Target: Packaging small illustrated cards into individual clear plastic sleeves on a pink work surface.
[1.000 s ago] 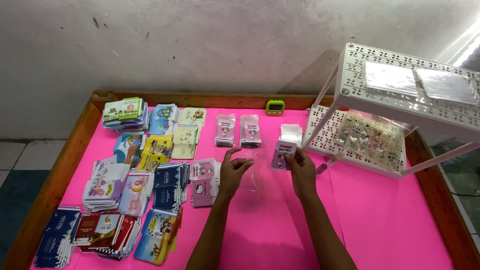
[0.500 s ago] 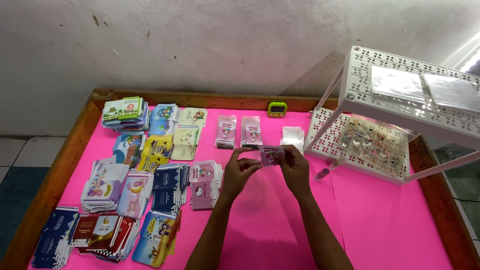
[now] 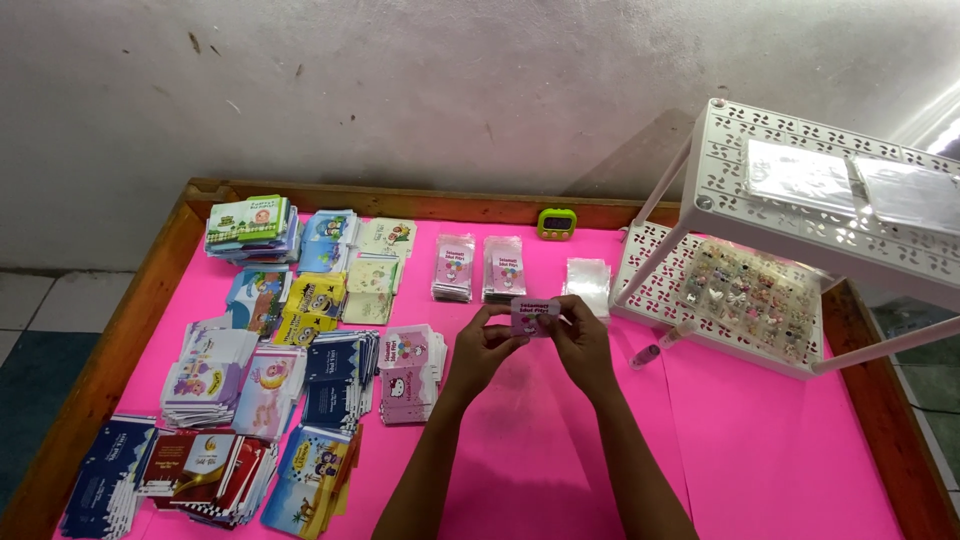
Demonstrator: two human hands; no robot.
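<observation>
Head view looks down on a bright pink tabletop [image 3: 760, 450] framed by a wooden rim [image 3: 110, 350], set against a grey plaster wall [image 3: 420, 90]. Over the right edge stands a white perforated rack [image 3: 800, 235]: its upper shelf carries two clear flat packets [image 3: 850, 180], and its lower shelf holds a spread of small trinkets [image 3: 750, 295]. One slanted leg of the rack comes down onto the tabletop just right of the hands.

Along the left half of the tabletop lie many stacks of printed cards [image 3: 250, 360], running from the far left corner down to the near left corner: green and blue ones at the back, yellow cartoon ones in the middle, dark blue and red ones at the near edge. Just left of the hands sits a stack of pink and white cards [image 3: 410, 370]. Toward the far edge, two pink bagged piles [image 3: 480, 268] lie side by side, with a pile of clear sleeves [image 3: 587, 278] just to their right. A small green timer [image 3: 556, 223] stands against the far rim. A tiny dark tube [image 3: 645, 355] lies near the rack's foot.

At the middle of the tabletop, raised above it, the left hand [image 3: 485, 345] and the right hand [image 3: 580, 335] meet, each with fingers curled and pinching one end of a small pink card [image 3: 535, 315], held between them in front of the bagged piles. Both forearms reach in from the near edge over bare pink surface.
</observation>
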